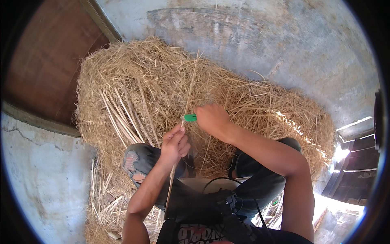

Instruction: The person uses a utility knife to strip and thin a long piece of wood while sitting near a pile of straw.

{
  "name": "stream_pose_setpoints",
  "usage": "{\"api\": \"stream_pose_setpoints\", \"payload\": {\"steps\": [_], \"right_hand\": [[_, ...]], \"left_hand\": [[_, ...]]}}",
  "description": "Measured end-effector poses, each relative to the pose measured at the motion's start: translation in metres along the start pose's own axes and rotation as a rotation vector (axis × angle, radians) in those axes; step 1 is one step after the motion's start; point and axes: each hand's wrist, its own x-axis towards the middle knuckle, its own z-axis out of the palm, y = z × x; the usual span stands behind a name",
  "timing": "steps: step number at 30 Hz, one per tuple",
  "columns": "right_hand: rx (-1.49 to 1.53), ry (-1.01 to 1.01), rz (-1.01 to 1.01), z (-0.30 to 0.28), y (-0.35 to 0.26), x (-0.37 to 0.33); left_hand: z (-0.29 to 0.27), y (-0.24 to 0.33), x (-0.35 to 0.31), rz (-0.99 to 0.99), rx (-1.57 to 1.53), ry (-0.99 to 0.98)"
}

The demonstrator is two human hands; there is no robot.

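Observation:
A long, thin pale strip (190,91), like split bamboo or cane, runs slantwise from over the straw down past my left knee. My left hand (174,144) is closed round its middle, with thumb and forefinger pinching it near the top of the fist. Wrapped round a green cutter (190,117), my right hand (212,120) is just right of and above the left one. The cutter's tip meets the strip right above my left thumb; its blade is too small to make out, and my fist hides the rest of it.
A big heap of dry straw (146,61) lies before me and round my legs. Several pale split sticks (122,116) rest on it at left. A grey-blue wall (264,36) rises behind, a brown panel (53,65) stands at left, and dark slats (359,162) are at right.

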Motion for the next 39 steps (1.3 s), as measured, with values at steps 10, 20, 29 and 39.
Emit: {"api": "stream_pose_setpoints", "payload": {"steps": [10, 20, 29, 39], "right_hand": [[-0.114, 0.104, 0.300, -0.044, 0.070, 0.037], [-0.151, 0.399, 0.827, -0.093, 0.250, 0.017], [0.058, 0.357, 0.609, -0.113, 0.226, 0.029], [0.294, 0.228, 0.224, -0.136, 0.114, 0.014]], "left_hand": [[0.005, -0.006, -0.009, -0.046, 0.104, -0.104], [-0.007, -0.024, -0.015, -0.123, 0.248, -0.403], [0.003, 0.051, -0.007, 0.301, 0.693, 0.124], [0.081, 0.285, -0.090, 1.781, 0.915, 1.014]]}}
